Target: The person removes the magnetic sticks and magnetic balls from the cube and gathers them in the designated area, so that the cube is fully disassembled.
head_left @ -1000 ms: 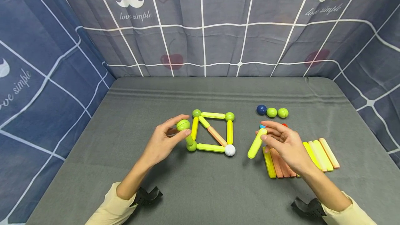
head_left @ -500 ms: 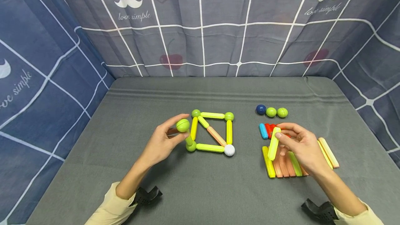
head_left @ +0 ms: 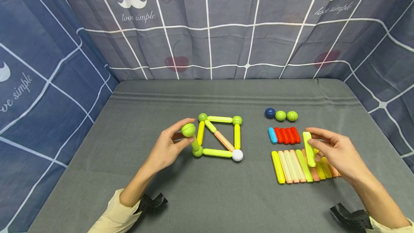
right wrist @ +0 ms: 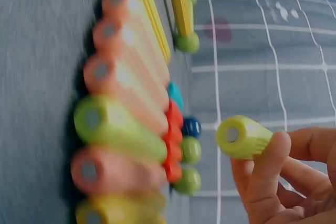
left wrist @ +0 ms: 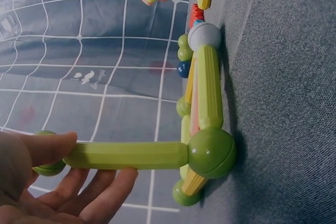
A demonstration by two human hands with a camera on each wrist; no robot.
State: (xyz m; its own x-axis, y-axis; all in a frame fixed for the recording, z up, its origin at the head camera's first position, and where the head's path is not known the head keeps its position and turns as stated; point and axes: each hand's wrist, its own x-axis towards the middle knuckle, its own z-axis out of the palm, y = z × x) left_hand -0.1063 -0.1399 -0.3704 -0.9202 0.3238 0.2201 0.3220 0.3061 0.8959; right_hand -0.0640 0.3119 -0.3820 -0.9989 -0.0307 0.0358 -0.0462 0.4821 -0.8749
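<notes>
On the grey cloth lies a flat square of magnetic rods with green balls at three corners, a white ball at the near right and a diagonal across it. A green rod stands up from the near left corner ball, topped by another green ball. My left hand pinches that rod close below its top ball. Over the row of loose rods, my right hand holds a yellow-green magnetic rod between thumb and fingers, its metal end showing in the right wrist view.
Short red rods and a blue one lie behind the longer rods. Farther back sit a dark blue ball and two green balls. A patterned curtain hangs around the table's back and sides.
My right hand has moved to the right with the yellow-green rod, uncovering the short red rods and more of the long row. The left hand has stayed at the upright rod.
</notes>
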